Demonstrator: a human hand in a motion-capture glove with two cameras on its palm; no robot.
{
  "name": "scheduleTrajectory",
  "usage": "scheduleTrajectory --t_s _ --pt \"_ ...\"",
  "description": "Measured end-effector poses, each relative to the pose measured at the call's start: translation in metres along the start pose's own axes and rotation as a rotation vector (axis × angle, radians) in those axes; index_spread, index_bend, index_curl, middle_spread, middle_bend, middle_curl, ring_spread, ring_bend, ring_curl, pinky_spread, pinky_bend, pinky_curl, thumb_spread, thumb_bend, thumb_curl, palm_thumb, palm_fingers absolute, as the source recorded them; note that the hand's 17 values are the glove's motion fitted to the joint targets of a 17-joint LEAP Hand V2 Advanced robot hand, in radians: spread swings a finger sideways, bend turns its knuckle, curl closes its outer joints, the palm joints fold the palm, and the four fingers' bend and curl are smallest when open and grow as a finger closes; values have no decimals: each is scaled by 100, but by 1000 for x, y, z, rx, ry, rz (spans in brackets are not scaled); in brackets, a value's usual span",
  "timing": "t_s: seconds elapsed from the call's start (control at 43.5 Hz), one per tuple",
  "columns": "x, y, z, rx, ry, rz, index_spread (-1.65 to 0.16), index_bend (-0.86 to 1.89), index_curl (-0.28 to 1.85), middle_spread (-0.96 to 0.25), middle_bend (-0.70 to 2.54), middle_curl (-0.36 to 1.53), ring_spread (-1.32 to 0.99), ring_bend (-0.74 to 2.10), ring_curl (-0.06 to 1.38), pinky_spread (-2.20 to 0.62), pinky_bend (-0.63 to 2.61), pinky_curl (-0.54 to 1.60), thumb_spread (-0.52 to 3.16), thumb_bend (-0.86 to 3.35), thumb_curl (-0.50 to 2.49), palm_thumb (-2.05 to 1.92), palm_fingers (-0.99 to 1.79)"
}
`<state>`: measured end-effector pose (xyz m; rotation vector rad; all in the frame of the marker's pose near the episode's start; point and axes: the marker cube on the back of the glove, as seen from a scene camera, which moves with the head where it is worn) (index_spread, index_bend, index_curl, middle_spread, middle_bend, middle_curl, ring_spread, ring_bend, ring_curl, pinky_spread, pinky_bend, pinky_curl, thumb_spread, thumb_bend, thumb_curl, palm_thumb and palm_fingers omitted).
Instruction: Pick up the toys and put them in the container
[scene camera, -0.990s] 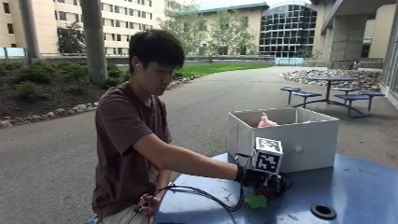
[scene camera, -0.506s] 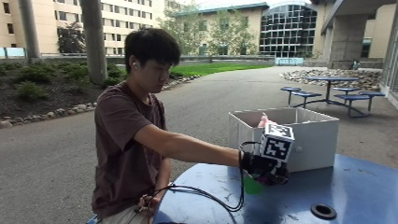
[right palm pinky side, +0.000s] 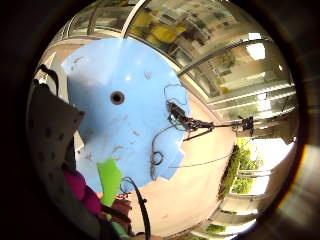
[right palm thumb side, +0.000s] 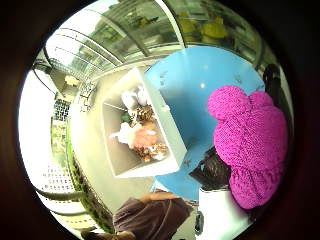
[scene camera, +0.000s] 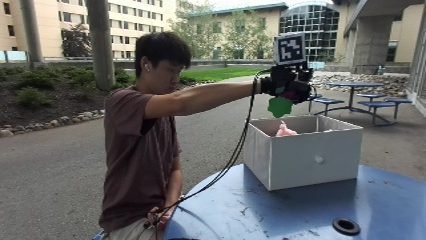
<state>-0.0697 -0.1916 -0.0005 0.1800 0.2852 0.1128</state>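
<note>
My fingers (scene camera: 287, 86) grip what seems a knitted pink-and-green toy (right palm thumb side: 250, 150) above the container (scene camera: 303, 150); next I release it inside.

— Where is the gloved right hand (scene camera: 287, 85) now?
— It is no longer low at the blue table (scene camera: 286, 210); it is up at arm's length above the white container (scene camera: 303, 152).
— And the toy?
— The magenta knitted toy (right palm thumb side: 248, 145) with its green leaf (scene camera: 280, 106) is off the table, gripped in that hand above the open box.
</note>
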Motion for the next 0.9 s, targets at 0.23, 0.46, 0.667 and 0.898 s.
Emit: scheduleTrajectory --t_s 0.23,0.46,0.667,0.898 --pt "-128 -13 -43 48 -63 -202 -19 103 66 -21 123 80 -36 144 70 -40 112 56 73 7 104 61 96" --pt "-241 -26 -22 57 -91 -284 -22 98 72 -22 122 82 -37 145 71 -39 116 58 66 4 109 61 91" --pt "-288 -22 7 -71 -91 -369 -22 58 70 -25 99 78 -36 147 72 -38 129 62 86 -5 100 48 35" --pt "-286 -22 17 -63 -92 -359 -21 16 47 -10 32 52 -17 82 50 -11 116 51 113 -6 72 11 -38"
